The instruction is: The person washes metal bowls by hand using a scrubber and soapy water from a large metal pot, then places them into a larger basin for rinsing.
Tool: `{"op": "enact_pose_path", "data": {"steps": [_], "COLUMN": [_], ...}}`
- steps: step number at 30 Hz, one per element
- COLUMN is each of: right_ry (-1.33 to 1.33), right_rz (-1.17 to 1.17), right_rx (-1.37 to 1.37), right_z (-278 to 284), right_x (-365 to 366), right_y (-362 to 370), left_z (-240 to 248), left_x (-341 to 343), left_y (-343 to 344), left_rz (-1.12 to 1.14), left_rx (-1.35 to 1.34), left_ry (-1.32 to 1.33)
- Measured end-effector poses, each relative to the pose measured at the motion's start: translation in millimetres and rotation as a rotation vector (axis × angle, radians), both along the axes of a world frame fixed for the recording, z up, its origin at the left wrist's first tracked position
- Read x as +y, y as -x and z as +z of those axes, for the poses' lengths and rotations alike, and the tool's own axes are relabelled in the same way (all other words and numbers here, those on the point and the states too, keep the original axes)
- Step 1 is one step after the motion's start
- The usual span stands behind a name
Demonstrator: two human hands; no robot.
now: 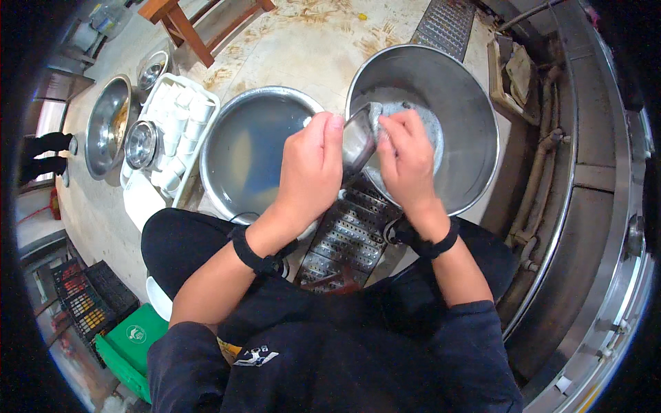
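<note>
Container [358, 140] partly hidden by hands [310, 165].

Using the water-filled basin [268, 91] as landmark, I count one of it. At its right: my two grips, left grip [313, 162] and right grip [410, 165], one dark-edged metal container [356, 141], one grey cloth [375, 112], one tall steel pot [475, 110]. At its left: one white crate [214, 113], cups [180, 124] too crowded to count, two small steel bowls [142, 144], one wide steel bowl [100, 134].
</note>
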State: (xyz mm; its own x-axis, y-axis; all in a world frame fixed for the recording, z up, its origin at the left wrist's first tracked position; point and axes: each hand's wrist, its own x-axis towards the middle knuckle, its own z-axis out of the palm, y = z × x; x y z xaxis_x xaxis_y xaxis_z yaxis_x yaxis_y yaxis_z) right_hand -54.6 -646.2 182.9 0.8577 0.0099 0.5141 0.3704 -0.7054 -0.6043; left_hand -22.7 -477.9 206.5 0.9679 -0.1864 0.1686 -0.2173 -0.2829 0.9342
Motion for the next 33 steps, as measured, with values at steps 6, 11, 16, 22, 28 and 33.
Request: {"op": "enact_pose_path", "data": {"steps": [6,11,16,22,28,33], "right_ry": [0.086,-0.069,0.008,-0.6,-1.0,-1.019], "right_rz": [0.038,0.075,-0.027,-0.162,0.026,-0.175], "right_rx": [-0.067,-0.11,-0.157,0.365,0.671,0.497], "right_z": [4.2,3.7,-2.1,-8.6,-18.1,-25.5], "right_x": [7.1,22.6,-4.1,-36.4,-37.5,-43.0], "right_y": [3.7,13.0,-5.6,-3.7,10.6,6.5], "left_z": [-3.5,-12.1,-8.3,6.4,-3.8,1.5], "left_x": [2.9,7.2,7.7,17.4,14.0,17.2], "left_y": [5.3,3.9,6.8,-5.6,-7.8,-15.9], "left_rz": [-0.039,-0.048,-0.101,-0.504,-0.701,-0.404], "left_rx": [0.027,-0.065,0.038,-0.171,-0.885,-0.636], "left_ry": [-0.001,-0.038,-0.018,-0.138,-0.478,-0.499]}}
